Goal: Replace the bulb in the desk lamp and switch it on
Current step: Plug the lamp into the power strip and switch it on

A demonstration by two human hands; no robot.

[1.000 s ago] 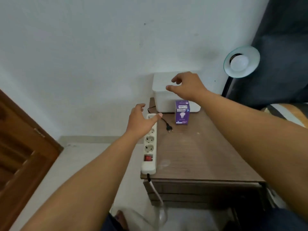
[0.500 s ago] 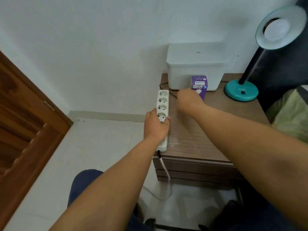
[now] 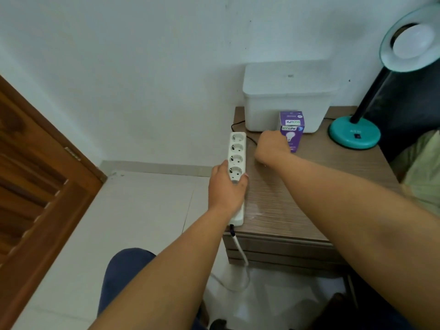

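A teal desk lamp stands at the table's back right on its round base [image 3: 354, 135], and a white bulb [image 3: 414, 41] sits in its shade. A purple bulb box [image 3: 292, 122] stands upright mid-table. A white power strip [image 3: 237, 148] lies along the table's left edge, with my left hand [image 3: 226, 189] gripping its near half. My right hand [image 3: 271, 146] is fisted on the tabletop just left of the purple box, where the lamp's black cord [image 3: 238, 125] ends. The plug itself is hidden under that hand.
A white lidded plastic box [image 3: 285, 96] stands against the wall behind the bulb box. The wooden bedside table [image 3: 309, 186] has drawers below. The strip's white cable [image 3: 240, 248] hangs to the tiled floor. A brown wooden door [image 3: 35, 175] is at the left.
My left hand slid back along the strip and closed on its near half. My right hand came down from above the white box onto the cord's plug end. The view swung left.
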